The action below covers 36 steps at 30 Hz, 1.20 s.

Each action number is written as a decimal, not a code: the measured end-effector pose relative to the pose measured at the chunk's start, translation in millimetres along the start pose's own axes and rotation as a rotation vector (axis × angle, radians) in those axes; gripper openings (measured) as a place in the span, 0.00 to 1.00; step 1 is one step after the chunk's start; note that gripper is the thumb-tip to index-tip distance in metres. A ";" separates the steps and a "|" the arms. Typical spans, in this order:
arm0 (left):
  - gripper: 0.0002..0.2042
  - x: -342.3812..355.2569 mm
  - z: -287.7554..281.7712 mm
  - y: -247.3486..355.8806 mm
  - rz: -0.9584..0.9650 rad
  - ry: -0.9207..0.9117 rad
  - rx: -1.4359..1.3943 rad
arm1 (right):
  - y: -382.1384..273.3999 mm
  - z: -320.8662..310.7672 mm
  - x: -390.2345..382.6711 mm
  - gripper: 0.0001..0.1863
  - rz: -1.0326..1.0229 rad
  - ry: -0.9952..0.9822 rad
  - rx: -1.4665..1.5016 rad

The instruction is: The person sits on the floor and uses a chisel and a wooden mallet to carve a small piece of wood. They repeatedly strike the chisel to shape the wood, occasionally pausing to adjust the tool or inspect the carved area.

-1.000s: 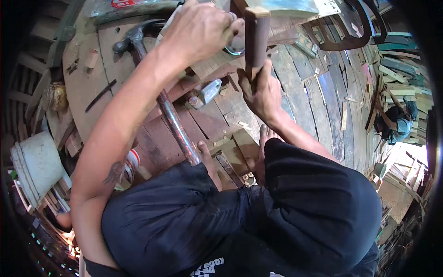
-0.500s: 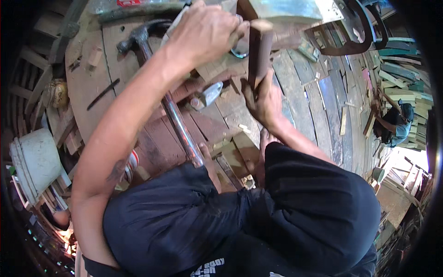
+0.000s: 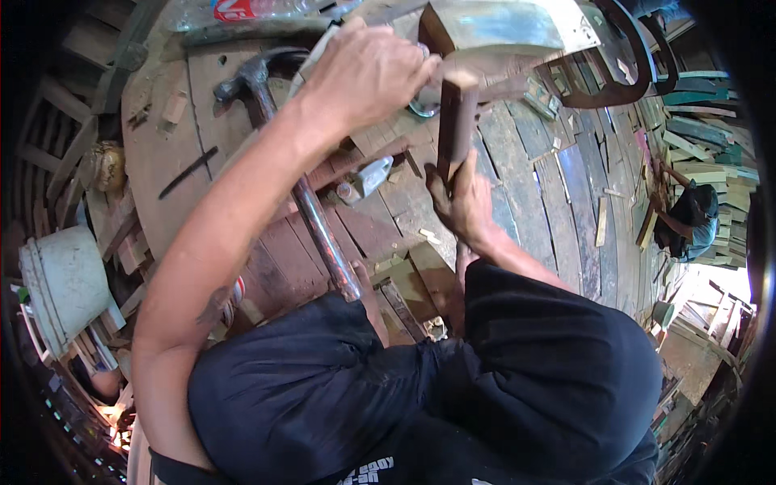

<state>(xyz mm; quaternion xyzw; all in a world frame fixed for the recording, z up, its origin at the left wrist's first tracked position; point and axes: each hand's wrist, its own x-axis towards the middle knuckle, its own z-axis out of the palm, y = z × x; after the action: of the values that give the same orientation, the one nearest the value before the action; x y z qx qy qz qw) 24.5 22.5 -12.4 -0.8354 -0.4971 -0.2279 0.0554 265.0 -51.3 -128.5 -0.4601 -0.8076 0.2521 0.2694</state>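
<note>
Near the top centre, my left hand (image 3: 364,74) is closed, its fingertips pinched by a metal ring-like edge (image 3: 422,107); what they hold is mostly hidden. My right hand (image 3: 467,198) is wrapped round the lower end of a dark brown wooden block (image 3: 457,125), held upright with its pale end up. Under my left forearm lies a claw hammer (image 3: 311,214), its handle end by my left knee. Between my arms sits a pointed grey metal piece (image 3: 368,178) on the boards. Beyond both hands stands a large pale-topped piece of wood (image 3: 505,28).
A thin black strip (image 3: 187,172) lies on the planks at left. There is a white bucket (image 3: 69,279) at far left and a clear plastic bottle (image 3: 267,8) at the top. Dark curved frames (image 3: 638,73) stand at upper right. Another person (image 3: 687,222) crouches by stacked wood at far right.
The wooden block in my right hand has come slightly down and nearer me. My left hand keeps much the same pose. The whole view has shifted a little.
</note>
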 end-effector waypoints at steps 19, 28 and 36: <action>0.17 -5.0 -8.8 0.2 -0.028 -0.036 0.014 | -16.0 -2.0 15.5 0.29 0.049 -0.031 0.074; 0.20 -4.1 -9.6 -1.3 -0.003 0.001 0.006 | -22.6 -8.8 21.4 0.33 0.008 0.003 -0.031; 0.22 1.3 -5.3 -0.1 -0.002 0.011 -0.044 | -0.8 -1.6 -0.7 0.36 -0.022 -0.012 0.009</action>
<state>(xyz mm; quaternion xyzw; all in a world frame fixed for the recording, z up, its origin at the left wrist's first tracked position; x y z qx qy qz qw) 23.1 21.9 -7.2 -0.8345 -0.4927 -0.2434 0.0396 265.9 -52.0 -127.1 -0.4487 -0.8130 0.2555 0.2691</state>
